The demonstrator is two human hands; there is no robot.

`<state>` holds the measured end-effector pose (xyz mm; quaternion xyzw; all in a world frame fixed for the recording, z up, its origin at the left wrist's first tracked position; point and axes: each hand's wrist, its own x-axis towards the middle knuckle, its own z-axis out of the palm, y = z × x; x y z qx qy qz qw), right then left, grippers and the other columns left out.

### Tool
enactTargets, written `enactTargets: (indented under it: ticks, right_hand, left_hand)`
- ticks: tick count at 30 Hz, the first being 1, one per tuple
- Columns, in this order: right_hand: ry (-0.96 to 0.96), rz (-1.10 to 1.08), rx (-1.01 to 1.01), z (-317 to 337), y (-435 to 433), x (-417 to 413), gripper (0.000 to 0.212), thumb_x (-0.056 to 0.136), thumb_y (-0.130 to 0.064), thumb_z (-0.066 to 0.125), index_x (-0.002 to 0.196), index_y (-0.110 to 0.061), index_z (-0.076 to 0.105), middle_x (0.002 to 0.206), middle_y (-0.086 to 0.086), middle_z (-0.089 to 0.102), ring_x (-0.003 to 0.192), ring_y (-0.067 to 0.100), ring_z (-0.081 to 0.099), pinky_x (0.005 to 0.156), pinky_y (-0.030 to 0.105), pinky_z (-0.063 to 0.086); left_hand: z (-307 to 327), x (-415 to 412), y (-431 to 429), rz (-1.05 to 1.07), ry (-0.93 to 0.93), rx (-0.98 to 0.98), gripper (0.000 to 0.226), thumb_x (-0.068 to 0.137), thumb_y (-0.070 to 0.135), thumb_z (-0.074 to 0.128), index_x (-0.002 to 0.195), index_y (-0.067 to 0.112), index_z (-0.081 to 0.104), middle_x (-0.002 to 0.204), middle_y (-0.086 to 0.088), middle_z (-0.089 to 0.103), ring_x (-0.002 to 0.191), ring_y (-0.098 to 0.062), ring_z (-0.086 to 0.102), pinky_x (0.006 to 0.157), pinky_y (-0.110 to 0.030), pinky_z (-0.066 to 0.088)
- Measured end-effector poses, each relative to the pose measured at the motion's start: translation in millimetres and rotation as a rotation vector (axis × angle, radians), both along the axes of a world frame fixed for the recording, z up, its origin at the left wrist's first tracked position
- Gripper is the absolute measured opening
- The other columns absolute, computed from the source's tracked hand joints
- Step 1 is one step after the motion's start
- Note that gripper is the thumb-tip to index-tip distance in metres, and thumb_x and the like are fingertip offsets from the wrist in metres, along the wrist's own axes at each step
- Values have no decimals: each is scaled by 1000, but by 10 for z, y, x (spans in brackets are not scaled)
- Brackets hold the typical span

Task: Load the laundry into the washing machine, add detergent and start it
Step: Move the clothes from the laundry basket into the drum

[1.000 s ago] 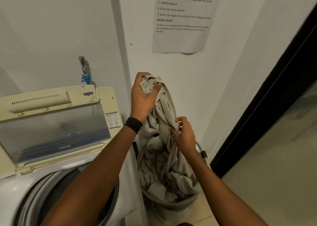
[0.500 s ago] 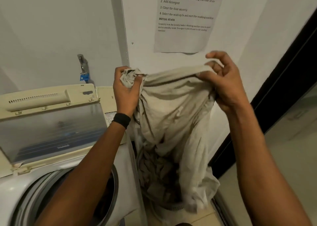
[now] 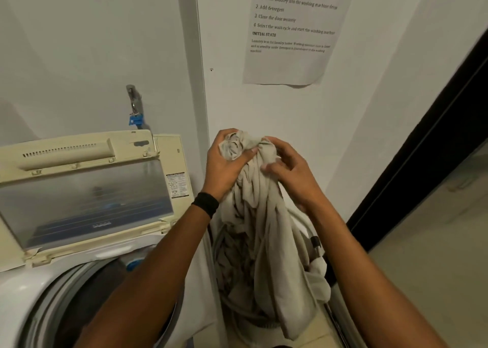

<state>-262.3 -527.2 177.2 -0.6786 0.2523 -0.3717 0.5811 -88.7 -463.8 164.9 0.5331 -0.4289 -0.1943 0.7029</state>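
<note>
Forearms reach in from the near edge over a top-loading washing machine (image 3: 31,289) at the near left. Its round drum opening (image 3: 79,310) is dark, and its yellowed lid (image 3: 87,197) stands raised, the clear panel facing the viewer. Just right of the machine, a laundry basket (image 3: 239,312) sits on the pale floor (image 3: 435,268). A beige cloth (image 3: 264,228) rises out of it in a long twisted hang, with the lower part inside the basket and one fold draped over the right rim. The left hand (image 3: 224,162), with a black wristband (image 3: 206,203), has its fingers curled tight round the bunched top of the cloth. The right hand (image 3: 287,170), just beside it, grips the same bunch with bent fingers. On the white wall (image 3: 79,44) beyond, a tap (image 3: 134,110) with a blue fitting sits above the machine. A printed task sheet (image 3: 290,30) hangs higher to the right, and a dark door frame (image 3: 422,149) runs along the right side.
</note>
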Motion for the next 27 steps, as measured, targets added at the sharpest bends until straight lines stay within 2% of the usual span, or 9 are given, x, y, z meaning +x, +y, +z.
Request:
enactTargets:
  ticks: [3, 6, 11, 14, 16, 20, 22, 24, 27]
  right_hand:
    - [265, -166, -147, -419, 232, -60, 43, 84, -21, 74, 124, -27, 59, 110, -8, 69, 98, 12, 67, 85, 36, 58]
    - [295, -343, -259, -584, 247, -183, 19, 93, -13, 62, 108, -25, 63, 99, -12, 67, 87, 4, 62, 76, 29, 49]
    - [427, -530, -581, -216, -41, -534, 31, 100, -11, 53, 122, -27, 69, 111, -6, 64, 97, 3, 57, 83, 20, 41]
    - [214, -542, -390, 139, -186, -534, 25, 95, -9, 57, 114, -22, 67, 106, -12, 71, 85, 9, 64, 75, 20, 46]
    - [93, -485, -281, 308, -213, -414, 16, 89, -11, 63, 104, -15, 67, 97, -10, 72, 79, 8, 65, 71, 20, 48]
    - [131, -171, -153, 309, -100, -26, 16, 86, 0, 71, 92, -14, 76, 91, -5, 77, 79, 13, 71, 74, 26, 58]
    - [132, -143, -100, 213, -74, 48, 21, 88, 0, 71, 94, -18, 79, 102, 0, 77, 87, 20, 74, 80, 34, 61]
    - [157, -105, -81, 129, -99, 28, 20, 91, -7, 73, 100, -23, 81, 116, 3, 72, 100, 20, 73, 87, 33, 58]
    - [193, 67, -38, 15, -76, -61, 36, 93, -14, 66, 122, -34, 74, 127, -5, 65, 106, 15, 71, 94, 34, 58]
  left_hand:
    - [34, 2, -63, 57, 6, -43, 46, 80, 12, 87, 119, 16, 62, 114, -3, 70, 107, -14, 69, 93, -25, 55]
    - [-32, 8, -52, 94, -84, -36, 47, 80, 8, 86, 119, 15, 61, 114, -3, 70, 107, -16, 69, 94, -28, 56]
    - [-212, 84, -9, 166, -124, -44, 47, 81, 3, 82, 121, 14, 60, 114, -2, 69, 108, -21, 68, 97, -39, 57]
    - [-201, 18, 10, 100, -116, -70, 49, 81, -1, 82, 121, 19, 60, 113, 10, 68, 109, -14, 67, 96, -31, 54]
    - [-175, -39, 9, 16, -88, -86, 53, 81, 0, 84, 125, 15, 59, 118, 6, 67, 113, -15, 66, 98, -28, 51]
    - [-72, -274, -8, -247, -50, -39, 72, 78, 20, 91, 139, 22, 52, 130, -10, 60, 119, -24, 64, 101, -36, 54]
    - [-101, -326, -17, -215, 2, -13, 65, 78, 22, 91, 134, 23, 58, 128, -6, 64, 116, -21, 67, 98, -34, 56]
    - [-167, -280, -17, -150, 65, 8, 49, 79, 16, 90, 121, 16, 65, 117, -5, 71, 108, -20, 71, 95, -37, 57]
    - [-261, -194, -38, -90, 116, 30, 35, 80, 14, 87, 109, 10, 67, 103, -6, 74, 99, -22, 71, 90, -40, 58]
